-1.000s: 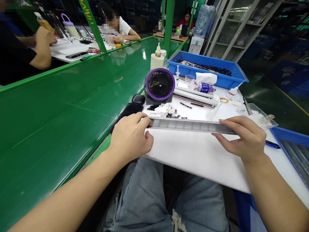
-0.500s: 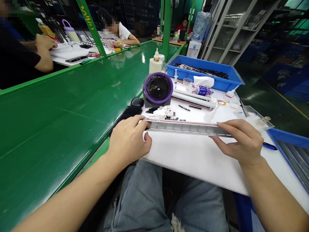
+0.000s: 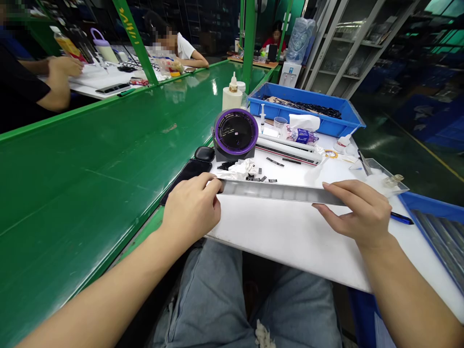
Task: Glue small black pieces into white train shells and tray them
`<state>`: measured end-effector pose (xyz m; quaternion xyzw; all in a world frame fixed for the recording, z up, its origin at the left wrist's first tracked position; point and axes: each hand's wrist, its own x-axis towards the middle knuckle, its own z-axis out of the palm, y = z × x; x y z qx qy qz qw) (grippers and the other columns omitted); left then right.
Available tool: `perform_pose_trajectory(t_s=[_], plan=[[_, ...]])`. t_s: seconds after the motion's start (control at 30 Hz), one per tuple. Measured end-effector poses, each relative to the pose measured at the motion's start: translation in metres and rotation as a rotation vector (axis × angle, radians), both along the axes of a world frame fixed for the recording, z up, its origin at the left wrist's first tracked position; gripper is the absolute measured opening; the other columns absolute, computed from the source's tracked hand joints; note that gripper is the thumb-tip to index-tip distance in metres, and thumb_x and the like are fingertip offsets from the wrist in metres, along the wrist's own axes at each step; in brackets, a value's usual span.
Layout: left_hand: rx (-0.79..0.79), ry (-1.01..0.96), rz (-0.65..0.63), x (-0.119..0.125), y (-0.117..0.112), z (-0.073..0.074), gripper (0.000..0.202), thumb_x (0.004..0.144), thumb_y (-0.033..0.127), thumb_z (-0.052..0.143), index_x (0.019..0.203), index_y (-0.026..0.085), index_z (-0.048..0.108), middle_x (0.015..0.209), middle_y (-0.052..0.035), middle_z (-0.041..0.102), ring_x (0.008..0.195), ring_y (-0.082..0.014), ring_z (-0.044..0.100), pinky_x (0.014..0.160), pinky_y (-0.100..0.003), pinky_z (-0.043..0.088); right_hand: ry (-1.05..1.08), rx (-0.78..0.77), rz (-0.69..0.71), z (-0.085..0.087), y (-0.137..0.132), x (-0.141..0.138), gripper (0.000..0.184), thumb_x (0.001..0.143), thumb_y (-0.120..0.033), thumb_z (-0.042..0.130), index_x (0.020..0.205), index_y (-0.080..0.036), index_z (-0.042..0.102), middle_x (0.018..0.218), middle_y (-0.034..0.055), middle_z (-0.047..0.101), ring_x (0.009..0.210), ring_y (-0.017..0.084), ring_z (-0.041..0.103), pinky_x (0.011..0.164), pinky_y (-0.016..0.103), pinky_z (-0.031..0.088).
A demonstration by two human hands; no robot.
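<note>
Grey strip (image 3: 271,191) over white table (image 3: 275,227), dipping slightly toward 3 o'clock. Left hand (image 3: 190,205) at 9 o'clock, mostly closed, fingers curled over strip's end. Right hand (image 3: 362,208) at 3 o'clock, narrow pinch, thumb under. Fan (image 3: 236,131) toward 11 o'clock; room to table's near edge at 6 o'clock.

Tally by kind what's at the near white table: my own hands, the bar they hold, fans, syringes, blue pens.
Left hand and right hand: 2
Held bar: 1
Fan: 1
Syringe: 1
Blue pen: 1
Total: 6
</note>
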<state>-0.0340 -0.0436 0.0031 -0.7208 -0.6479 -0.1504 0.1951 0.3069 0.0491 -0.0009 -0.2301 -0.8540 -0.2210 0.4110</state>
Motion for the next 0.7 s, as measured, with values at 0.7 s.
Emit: perform_pose_trajectory(t_s=[0.7], plan=[[-0.328,-0.038,0.068,0.003,-0.002,0.01,0.024,0.078,0.014,0.048,0.094,0.023,0.063,0.097,-0.0015,0.069,0.087,-0.0264,0.066,0.059,-0.035,0.039,-0.076,-0.245,-0.004,-0.006,0.003,0.006,0.038,0.074,-0.034,0.08,0.107,-0.017,0.07,0.096,0.01,0.076,0.082,0.024,0.073,0.072,0.034,0.06]])
